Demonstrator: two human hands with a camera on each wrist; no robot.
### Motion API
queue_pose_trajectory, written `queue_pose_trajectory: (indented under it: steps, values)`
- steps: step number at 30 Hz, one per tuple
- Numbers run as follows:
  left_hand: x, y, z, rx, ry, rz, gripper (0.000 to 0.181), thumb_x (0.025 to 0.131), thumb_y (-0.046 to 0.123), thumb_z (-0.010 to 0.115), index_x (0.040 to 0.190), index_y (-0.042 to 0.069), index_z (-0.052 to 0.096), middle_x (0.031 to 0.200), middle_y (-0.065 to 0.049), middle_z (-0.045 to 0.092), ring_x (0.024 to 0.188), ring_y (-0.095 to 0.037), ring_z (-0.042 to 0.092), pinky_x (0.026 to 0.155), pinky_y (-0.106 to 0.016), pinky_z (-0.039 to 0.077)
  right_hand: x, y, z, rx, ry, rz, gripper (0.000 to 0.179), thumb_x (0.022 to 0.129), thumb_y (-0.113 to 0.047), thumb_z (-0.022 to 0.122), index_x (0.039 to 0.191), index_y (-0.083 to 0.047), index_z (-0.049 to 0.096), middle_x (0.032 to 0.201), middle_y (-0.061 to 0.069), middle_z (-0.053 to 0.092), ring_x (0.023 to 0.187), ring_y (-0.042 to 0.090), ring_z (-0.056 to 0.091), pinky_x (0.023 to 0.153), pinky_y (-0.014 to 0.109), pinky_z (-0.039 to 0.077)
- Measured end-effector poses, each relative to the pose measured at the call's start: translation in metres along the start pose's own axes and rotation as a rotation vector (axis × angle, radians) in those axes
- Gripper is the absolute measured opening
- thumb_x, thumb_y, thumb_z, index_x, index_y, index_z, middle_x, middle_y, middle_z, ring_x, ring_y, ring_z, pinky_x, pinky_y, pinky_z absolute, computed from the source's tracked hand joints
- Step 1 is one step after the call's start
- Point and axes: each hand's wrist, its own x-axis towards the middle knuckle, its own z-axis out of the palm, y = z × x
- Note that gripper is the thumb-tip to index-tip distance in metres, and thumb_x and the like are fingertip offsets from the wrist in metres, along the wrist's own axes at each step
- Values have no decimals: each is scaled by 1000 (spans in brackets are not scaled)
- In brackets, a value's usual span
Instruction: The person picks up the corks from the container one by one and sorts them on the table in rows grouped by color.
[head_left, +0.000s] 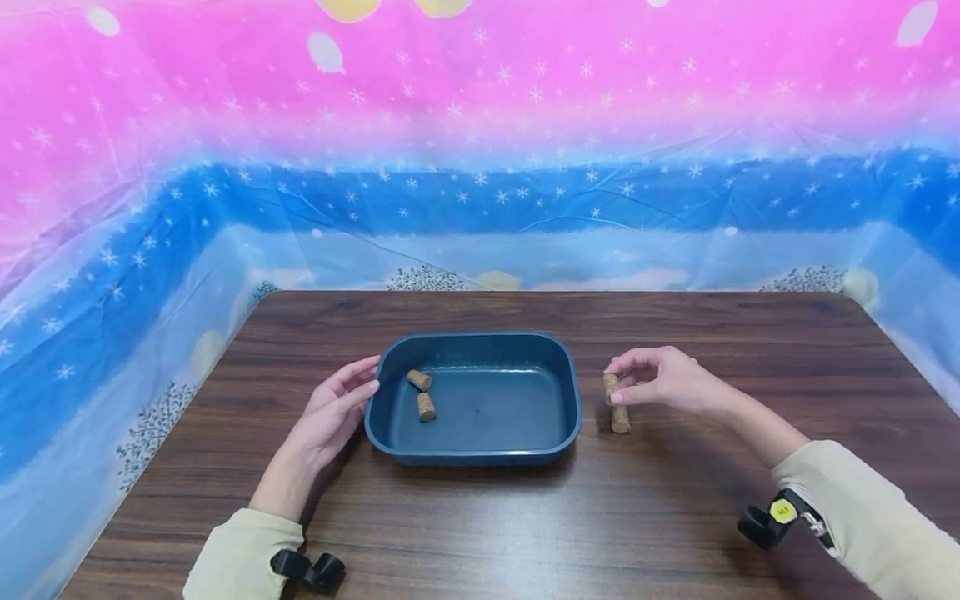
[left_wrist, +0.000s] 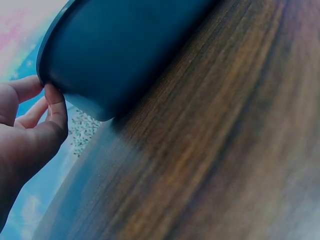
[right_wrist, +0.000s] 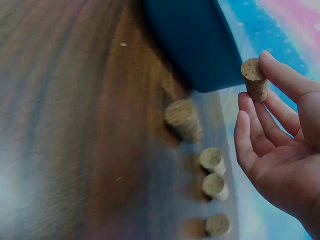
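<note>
Right wrist view: the right hand [right_wrist: 282, 157] pinches a brown, tapered, cylindrical cork stopper [right_wrist: 256, 82] between thumb and fingertips, just right of the dark-blue, rounded-rectangular open tray [head_left: 480, 457]. Its long axis runs up the head picture; whether it stands upright or points away, I cannot tell from where I watch. Across, the left hand [head_left: 333, 408] rests thumb and fingers against the tray's left side. Inside, two matching corks [head_left: 427, 408] lie at the left end, the nearer pointing roughly near-to-far, the farther slanting; those seem done. Four loose corks [right_wrist: 185, 122] on the dark, wood-grained table [head_left: 480, 533] look left over.
</note>
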Motion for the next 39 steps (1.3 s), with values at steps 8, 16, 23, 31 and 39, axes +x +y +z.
queue_pose_trajectory:
  steps: [8,16,23,31,39]
  values:
    - [0,1,0,-7,-2,9,35,96,-2,54,130,5,54,112,-4,52,103,-12,54,88,-21,47,-13,15,0,37,53,37,42,79,-18,81,111,3,65,109,13,65,102,25,63,79,28,52]
    - [1,0,-1,-11,-3,1,29,96,-1,55,122,13,60,112,-3,52,104,-13,53,89,-21,47,-23,30,-4,77,65,60,44,80,-16,80,115,6,63,108,12,67,96,15,63,81,26,49]
    - [1,-2,-1,-3,1,-5,32,97,0,55,127,9,57,114,-4,52,105,-14,53,90,-22,47,-28,46,-4,7,100,93,43,77,-23,83,112,-1,69,109,9,68,102,20,60,83,26,46]
    - [1,-3,-2,-18,-21,17,29,96,0,55,122,13,60,115,-5,51,106,-14,52,90,-22,47,-33,51,4,37,128,108,42,78,-23,82,112,-1,69,105,6,69,98,18,60,79,25,48]
    - [1,-3,-1,-19,-16,22,29,97,-1,54,121,12,60,114,-5,51,105,-13,52,89,-21,47,-34,53,12,-104,185,87,43,79,-29,81,113,-4,71,105,6,70,99,20,60,78,24,48]
